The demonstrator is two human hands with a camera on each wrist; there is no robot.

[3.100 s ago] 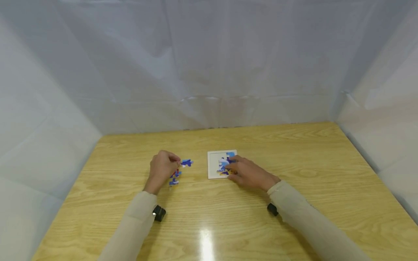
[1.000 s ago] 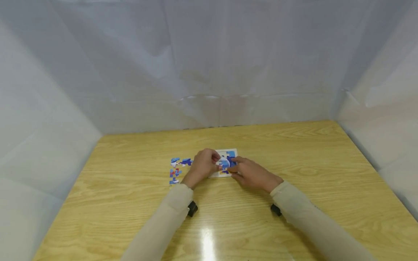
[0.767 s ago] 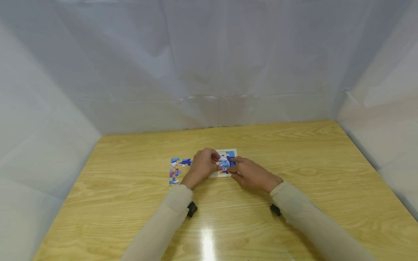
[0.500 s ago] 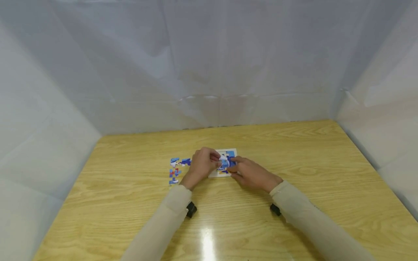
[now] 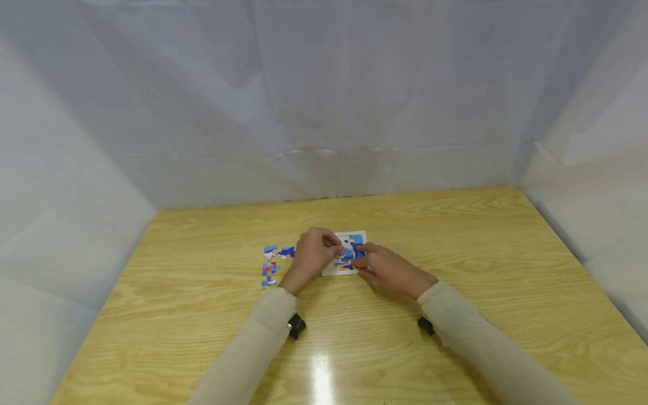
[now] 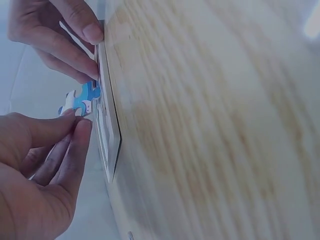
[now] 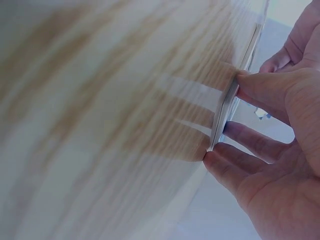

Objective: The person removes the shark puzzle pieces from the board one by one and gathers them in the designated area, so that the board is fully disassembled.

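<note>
My left hand (image 5: pixel 310 256) has come across from the loose pieces (image 5: pixel 272 263) and now pinches a blue puzzle piece (image 6: pixel 80 100) in its grip, right over the white puzzle tray (image 5: pixel 360 236) mid-tabletop (image 5: pixel 455 236). My right hand (image 5: pixel 386 269) still steadies the tray's edge, fingers (image 7: pixel 260 90) straight. Fitting looks close.

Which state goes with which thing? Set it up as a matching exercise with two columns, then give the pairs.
Things:
1. left hand
2. right hand
3. loose puzzle pieces
4. white puzzle tray

States:
A. lying on the table, left of both hands
B. steadying the tray's near right edge
C. pinching a blue puzzle piece over the tray
D. flat on the table, partly filled

Pairs: 1-C, 2-B, 3-A, 4-D
</note>
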